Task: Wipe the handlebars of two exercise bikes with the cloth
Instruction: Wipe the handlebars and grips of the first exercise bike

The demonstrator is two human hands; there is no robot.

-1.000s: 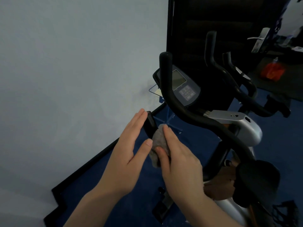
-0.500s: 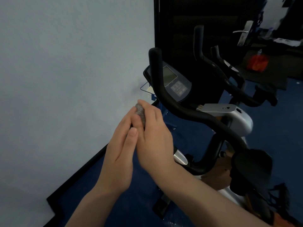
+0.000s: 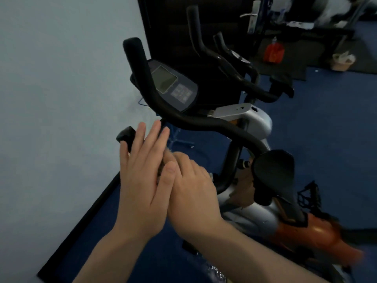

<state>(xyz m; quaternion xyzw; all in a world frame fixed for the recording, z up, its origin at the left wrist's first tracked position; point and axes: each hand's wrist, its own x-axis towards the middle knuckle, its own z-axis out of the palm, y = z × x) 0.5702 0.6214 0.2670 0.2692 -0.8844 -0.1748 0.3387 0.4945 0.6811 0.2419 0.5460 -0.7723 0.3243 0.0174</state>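
Observation:
The near exercise bike has black handlebars: its right bar [image 3: 155,94] rises past the console, and only the tip of its left bar [image 3: 126,135] shows above my fingers. My left hand [image 3: 142,180] lies flat against that left bar with fingers straight. My right hand [image 3: 191,188] is curled around the bar from the right, with the grey cloth [image 3: 165,154] pinched under its fingers; only a sliver of cloth shows. A second bike's handlebars [image 3: 226,64] stand farther back.
A pale wall [image 3: 61,99] runs close on the left, with a black skirting at the blue floor. The console [image 3: 173,86], the black saddle [image 3: 275,166] and the silver-orange frame [image 3: 261,211] crowd the right. A dark door and a red object [image 3: 273,52] lie behind.
Both hands have slid back down the left bar, so its tip shows again. The cloth is now almost hidden between my hands. The camera has shifted.

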